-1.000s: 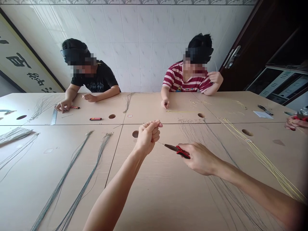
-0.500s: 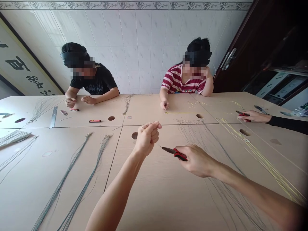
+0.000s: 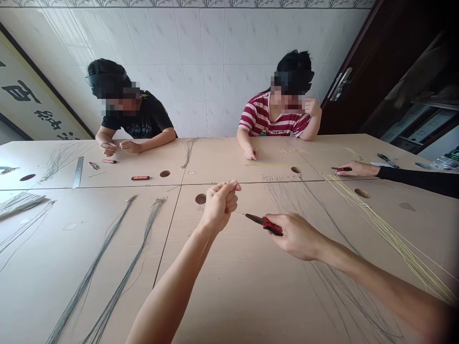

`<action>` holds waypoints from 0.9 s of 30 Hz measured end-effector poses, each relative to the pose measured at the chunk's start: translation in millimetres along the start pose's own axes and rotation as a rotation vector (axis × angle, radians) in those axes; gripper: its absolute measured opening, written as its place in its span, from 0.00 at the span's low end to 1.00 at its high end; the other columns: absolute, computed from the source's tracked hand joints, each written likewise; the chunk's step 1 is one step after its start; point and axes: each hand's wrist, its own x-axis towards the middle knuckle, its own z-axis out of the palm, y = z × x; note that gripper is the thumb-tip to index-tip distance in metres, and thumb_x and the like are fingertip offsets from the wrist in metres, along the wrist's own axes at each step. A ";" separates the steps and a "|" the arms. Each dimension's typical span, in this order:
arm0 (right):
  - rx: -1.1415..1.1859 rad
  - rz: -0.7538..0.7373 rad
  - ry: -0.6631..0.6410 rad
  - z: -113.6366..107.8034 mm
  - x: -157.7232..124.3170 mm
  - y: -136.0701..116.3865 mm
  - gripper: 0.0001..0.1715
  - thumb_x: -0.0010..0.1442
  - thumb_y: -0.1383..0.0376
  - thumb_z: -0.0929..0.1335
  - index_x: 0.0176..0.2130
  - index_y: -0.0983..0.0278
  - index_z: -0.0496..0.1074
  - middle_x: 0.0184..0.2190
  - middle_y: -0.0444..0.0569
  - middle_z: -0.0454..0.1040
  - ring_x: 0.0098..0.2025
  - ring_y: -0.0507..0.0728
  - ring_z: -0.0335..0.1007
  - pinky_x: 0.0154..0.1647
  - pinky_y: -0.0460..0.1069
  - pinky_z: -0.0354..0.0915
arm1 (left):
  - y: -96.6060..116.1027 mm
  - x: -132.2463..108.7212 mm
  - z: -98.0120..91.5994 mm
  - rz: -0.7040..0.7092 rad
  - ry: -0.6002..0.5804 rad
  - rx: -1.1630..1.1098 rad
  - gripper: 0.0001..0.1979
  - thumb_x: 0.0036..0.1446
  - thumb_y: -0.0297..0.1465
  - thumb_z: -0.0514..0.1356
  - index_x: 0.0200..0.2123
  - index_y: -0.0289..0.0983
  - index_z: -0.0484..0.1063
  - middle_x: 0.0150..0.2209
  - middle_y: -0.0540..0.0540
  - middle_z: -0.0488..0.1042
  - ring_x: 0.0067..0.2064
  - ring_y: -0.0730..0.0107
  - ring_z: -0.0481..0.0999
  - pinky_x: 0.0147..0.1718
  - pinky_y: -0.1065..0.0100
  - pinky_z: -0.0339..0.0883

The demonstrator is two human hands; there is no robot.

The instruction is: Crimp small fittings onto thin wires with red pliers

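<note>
Left hand (image 3: pixel 220 205): curled into a tight fist at the centre of the frame, apparently clamped on a thin strand (image 3: pixel 240 213).
Right hand (image 3: pixel 292 234): wrapped around the handles of red-and-black pliers (image 3: pixel 265 223), right of centre.
Strand: a short length bridging fist and plier tips in mid-frame; too fine to tell whether pinched by the tips or only touching; far end not visible.
Plier tips: narrow, pointing left toward the fist; exact spacing, cannot tell.
Pull risk: perhaps a slip or a snap, from tugging too hard or at a skewed angle; perhaps a jab to the fist, with the tips aimed so near.
Snag risk: fine grey strands (image 3: pixel 324 213) spread below the right forearm, easily dragged by a low sweep.
Yellow strands (image 3: pixel 392 237): along the right of the frame; possible tangling from a wide swing; near a co-worker's hand (image 3: pixel 358 168) with a red-handled tool (image 3: pixel 342 168).
Table hole (image 3: pixel 201 198): just left of the fist, a possible trap for small dropped pieces.
Table edge: across the upper half, well apart from the pliers.
Room: widest at lower centre, between the 2 forearms; bounded at left by 2 grey bundles (image 3: pixel 96 264).
</note>
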 end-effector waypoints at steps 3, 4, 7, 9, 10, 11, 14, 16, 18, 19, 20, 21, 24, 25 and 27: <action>0.002 -0.004 -0.007 1.8 0.3 0.2 0.12 0.51 0.72 0.62 0.24 0.61 0.51 0.19 0.39 0.55 0.22 0.51 0.46 0.25 0.47 0.44 | 1.0 -0.6 -3.2 -0.004 0.010 0.000 0.13 0.46 0.34 0.68 0.22 0.32 0.69 0.16 0.62 0.42 0.17 0.87 0.39 0.14 0.79 0.36; 0.000 -0.005 -0.009 2.0 0.5 0.0 0.12 0.51 0.72 0.62 0.24 0.61 0.51 0.19 0.39 0.55 0.22 0.51 0.46 0.25 0.47 0.44 | 1.1 -0.8 -4.5 -0.005 0.012 0.001 0.13 0.46 0.34 0.68 0.22 0.32 0.69 0.16 0.62 0.41 0.17 0.87 0.39 0.14 0.79 0.36; -0.013 -0.001 -0.016 1.3 1.1 -1.2 0.12 0.50 0.72 0.62 0.24 0.61 0.51 0.19 0.38 0.55 0.22 0.51 0.45 0.25 0.47 0.44 | 1.5 -1.2 -8.5 -0.002 0.019 0.003 0.13 0.46 0.34 0.68 0.21 0.32 0.69 0.16 0.62 0.41 0.17 0.86 0.39 0.14 0.79 0.36; -0.027 0.001 -0.022 0.6 1.8 -1.9 0.12 0.49 0.73 0.62 0.24 0.61 0.51 0.19 0.38 0.56 0.22 0.51 0.46 0.25 0.47 0.44 | 1.3 -1.1 -10.6 0.001 0.025 0.003 0.13 0.46 0.34 0.68 0.21 0.33 0.69 0.16 0.61 0.41 0.17 0.86 0.39 0.14 0.79 0.36; -0.031 0.001 -0.024 0.4 2.2 -2.2 0.12 0.49 0.73 0.62 0.24 0.61 0.51 0.19 0.38 0.56 0.22 0.51 0.46 0.25 0.47 0.44 | 1.0 -0.9 -11.5 0.000 0.027 0.004 0.13 0.46 0.34 0.68 0.21 0.32 0.69 0.16 0.61 0.41 0.17 0.86 0.39 0.14 0.79 0.37; -0.033 -0.001 -0.025 0.5 2.6 -2.3 0.12 0.49 0.73 0.62 0.24 0.61 0.51 0.19 0.39 0.56 0.22 0.51 0.46 0.25 0.47 0.44 | 0.6 -0.6 -12.3 -0.002 0.028 0.004 0.13 0.47 0.34 0.68 0.21 0.32 0.69 0.16 0.61 0.41 0.17 0.86 0.39 0.14 0.79 0.37; -0.029 -0.019 -0.020 1.5 3.2 -1.8 0.13 0.49 0.73 0.62 0.24 0.61 0.50 0.19 0.39 0.56 0.22 0.51 0.45 0.25 0.47 0.44 | -1.2 0.1 -14.5 -0.011 0.029 0.002 0.13 0.47 0.33 0.68 0.21 0.32 0.69 0.16 0.61 0.41 0.17 0.86 0.39 0.14 0.79 0.37; -0.029 -0.028 -0.015 2.3 2.9 -1.2 0.13 0.49 0.73 0.62 0.24 0.61 0.51 0.19 0.39 0.57 0.22 0.51 0.45 0.25 0.47 0.44 | -2.1 -0.3 -15.4 -0.017 0.028 -0.001 0.13 0.47 0.33 0.68 0.21 0.32 0.69 0.16 0.61 0.41 0.17 0.87 0.40 0.14 0.80 0.37; -0.027 -0.032 -0.017 2.7 1.8 -0.8 0.13 0.49 0.73 0.62 0.24 0.61 0.51 0.19 0.39 0.57 0.22 0.51 0.45 0.25 0.47 0.43 | -2.6 -1.7 -15.7 -0.024 0.026 -0.006 0.13 0.47 0.33 0.69 0.22 0.32 0.69 0.16 0.61 0.41 0.17 0.87 0.40 0.14 0.80 0.37; -0.026 -0.032 -0.019 2.7 1.0 -0.7 0.13 0.49 0.73 0.62 0.24 0.61 0.51 0.19 0.39 0.57 0.22 0.51 0.45 0.25 0.47 0.43 | -2.7 -2.7 -15.7 -0.028 0.026 -0.010 0.13 0.47 0.33 0.69 0.22 0.32 0.69 0.16 0.61 0.42 0.17 0.87 0.40 0.14 0.80 0.38; -0.023 -0.033 -0.023 2.6 0.1 -0.8 0.13 0.48 0.73 0.62 0.24 0.61 0.51 0.19 0.39 0.57 0.22 0.51 0.45 0.25 0.47 0.43 | -2.8 -3.6 -15.8 -0.032 0.027 -0.016 0.13 0.47 0.32 0.69 0.22 0.32 0.69 0.16 0.61 0.42 0.17 0.87 0.41 0.13 0.80 0.38; -0.021 -0.031 -0.027 2.5 -0.7 -1.0 0.13 0.48 0.73 0.62 0.24 0.61 0.50 0.19 0.39 0.57 0.22 0.51 0.46 0.25 0.47 0.43 | -3.2 -4.2 -16.1 -0.035 0.029 -0.023 0.13 0.47 0.32 0.68 0.22 0.31 0.69 0.16 0.61 0.42 0.16 0.87 0.41 0.13 0.80 0.38; -0.015 -0.030 -0.038 3.2 -0.6 -1.5 0.12 0.48 0.73 0.62 0.24 0.61 0.51 0.19 0.39 0.57 0.22 0.51 0.46 0.25 0.47 0.44 | -7.0 -1.5 -19.0 -0.043 0.047 -0.055 0.12 0.49 0.31 0.67 0.22 0.32 0.69 0.16 0.61 0.42 0.16 0.87 0.41 0.13 0.80 0.38; -0.010 -0.028 -0.040 4.0 1.0 -1.3 0.12 0.48 0.73 0.62 0.24 0.61 0.51 0.19 0.39 0.57 0.22 0.51 0.46 0.25 0.47 0.43 | -9.4 1.6 -20.9 -0.046 0.057 -0.070 0.11 0.50 0.31 0.67 0.23 0.32 0.69 0.16 0.61 0.42 0.16 0.87 0.40 0.13 0.80 0.38; 0.004 -0.012 -0.034 6.5 6.7 0.3 0.12 0.48 0.72 0.62 0.24 0.61 0.51 0.19 0.39 0.56 0.22 0.51 0.45 0.25 0.48 0.43 | -15.0 10.7 -25.5 -0.055 0.084 -0.107 0.11 0.51 0.30 0.65 0.23 0.33 0.67 0.16 0.62 0.40 0.16 0.86 0.39 0.12 0.80 0.37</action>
